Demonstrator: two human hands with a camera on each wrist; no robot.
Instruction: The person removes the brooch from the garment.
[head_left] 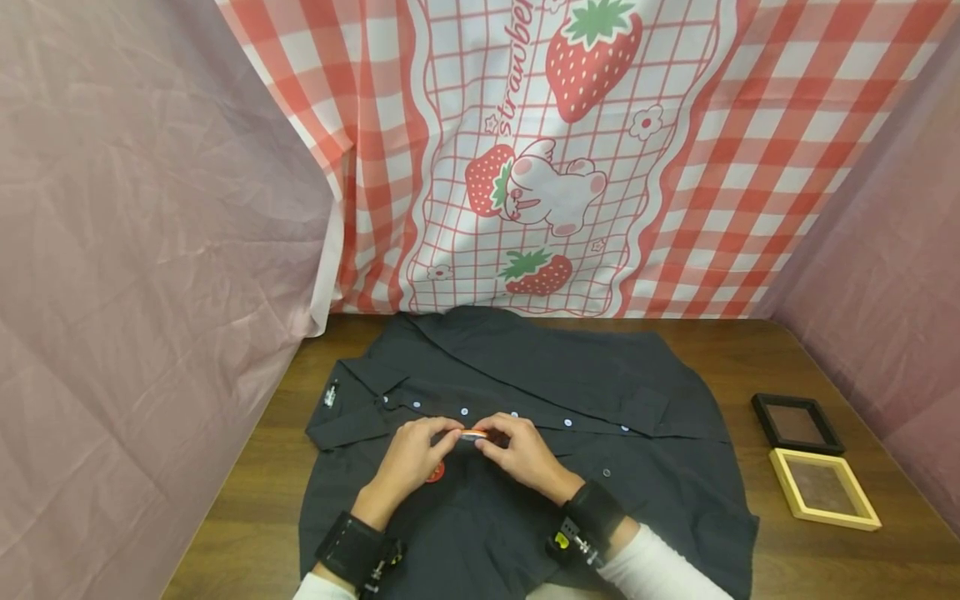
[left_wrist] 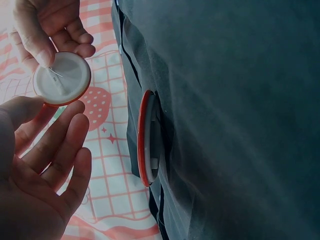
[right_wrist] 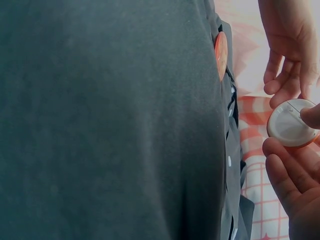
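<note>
A round pin badge is held between both hands above a dark button-up shirt. Its white back, orange-red rim and metal pin show in the left wrist view. My left hand pinches the badge's edge between thumb and fingers. From the other side my right hand grips it, the thumb on the back by the pin. A second red badge sits on the shirt front, beneath the left hand and partly hidden by it in the head view.
The shirt lies spread on a brown wooden table. To the right are a black frame and a light yellow frame. A strawberry-patterned cloth hangs at the back, with pinkish cloths at both sides.
</note>
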